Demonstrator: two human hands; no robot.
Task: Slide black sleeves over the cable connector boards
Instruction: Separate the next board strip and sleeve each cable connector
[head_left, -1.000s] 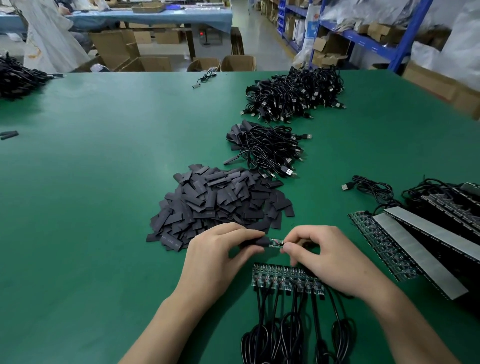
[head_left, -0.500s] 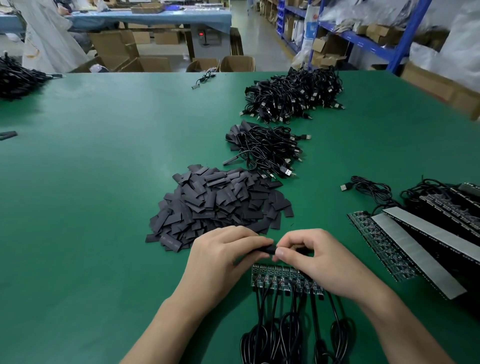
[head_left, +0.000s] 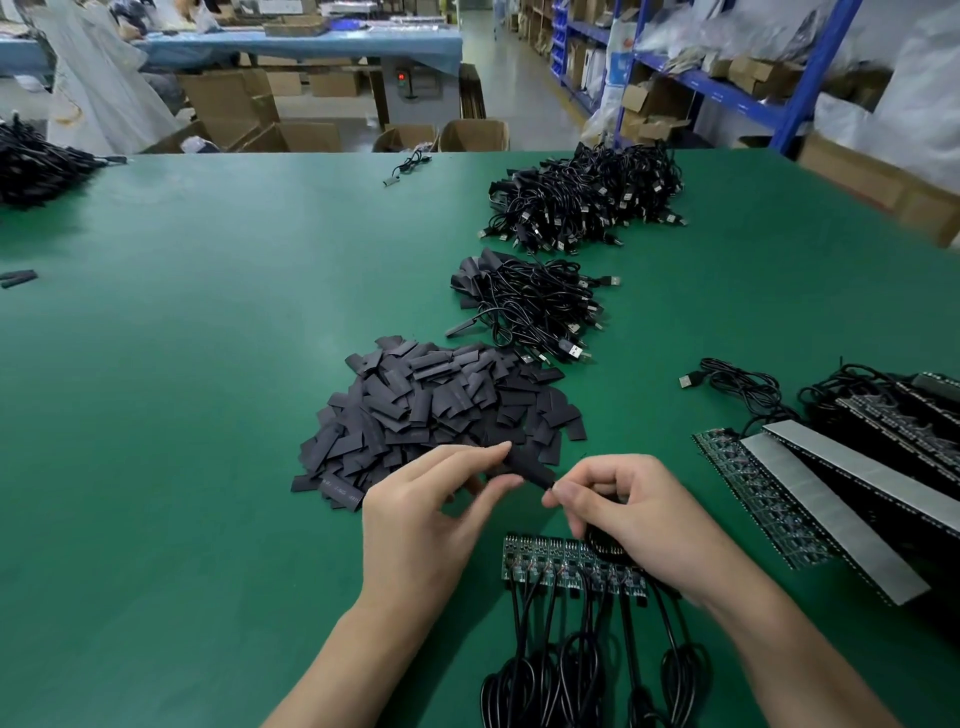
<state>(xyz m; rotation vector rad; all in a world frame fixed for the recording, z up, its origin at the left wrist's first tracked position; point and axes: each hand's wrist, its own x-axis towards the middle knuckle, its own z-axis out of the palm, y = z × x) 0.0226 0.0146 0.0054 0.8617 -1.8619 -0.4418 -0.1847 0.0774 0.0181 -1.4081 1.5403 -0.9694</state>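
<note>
The black sleeve (head_left: 525, 467) is pinched at its left end by the left hand (head_left: 426, 525) and nipped at its right end by the curled right hand (head_left: 641, 514), just beyond the connector boards (head_left: 550, 564) laid along the table's (head_left: 156, 389) near edge.

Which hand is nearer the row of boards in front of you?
Right. The right hand overlaps the row of boards at its right end; the left hand sits apart, off its left end. Both pinch one sleeve.
</note>
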